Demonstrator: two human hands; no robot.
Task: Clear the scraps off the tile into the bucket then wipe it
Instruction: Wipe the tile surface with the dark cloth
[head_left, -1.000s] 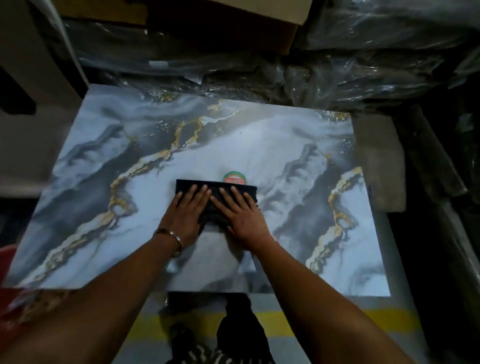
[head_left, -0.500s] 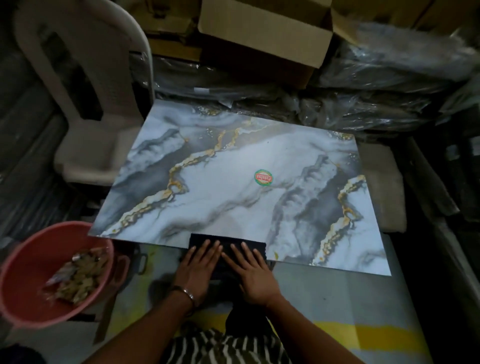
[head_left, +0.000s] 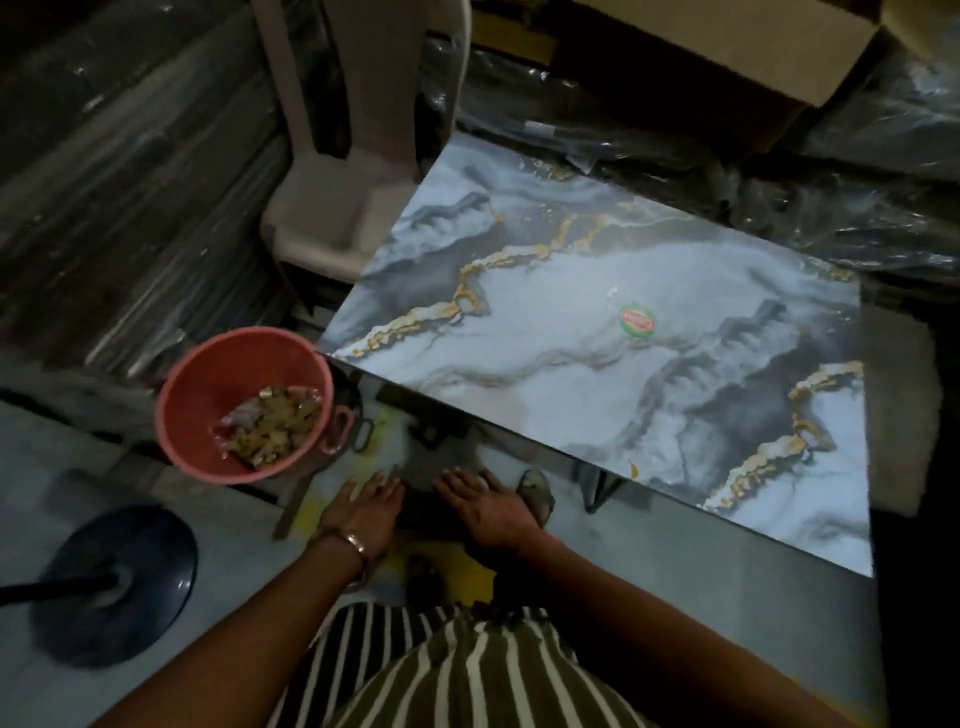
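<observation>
The marble-patterned tile (head_left: 545, 332), grey and white with gold veins, lies flat and carries a round green-and-red sticker (head_left: 637, 320). A small yellowish scrap (head_left: 632, 470) sits at its near edge, and a white fleck (head_left: 613, 292) lies above the sticker. The pink bucket (head_left: 208, 369) stands on the floor by the tile's left corner with scraps (head_left: 270, 426) inside. My left hand (head_left: 366, 506) and my right hand (head_left: 485, 501) hover off the tile's near edge, fingers straight, palms down. A dark cloth (head_left: 418, 501) is dimly visible between and under them; how it is held is unclear.
A white plastic chair (head_left: 337, 208) stands behind the bucket. A cardboard box (head_left: 727, 47) and plastic-wrapped stacks (head_left: 831, 208) crowd the back. A dark round stand base (head_left: 114, 577) lies on the floor at left. A sandal (head_left: 536, 493) sits under the tile's edge.
Both hands slid the dark cloth toward me across the tile and off its near edge. The view swung left, bringing the bucket and chair into sight.
</observation>
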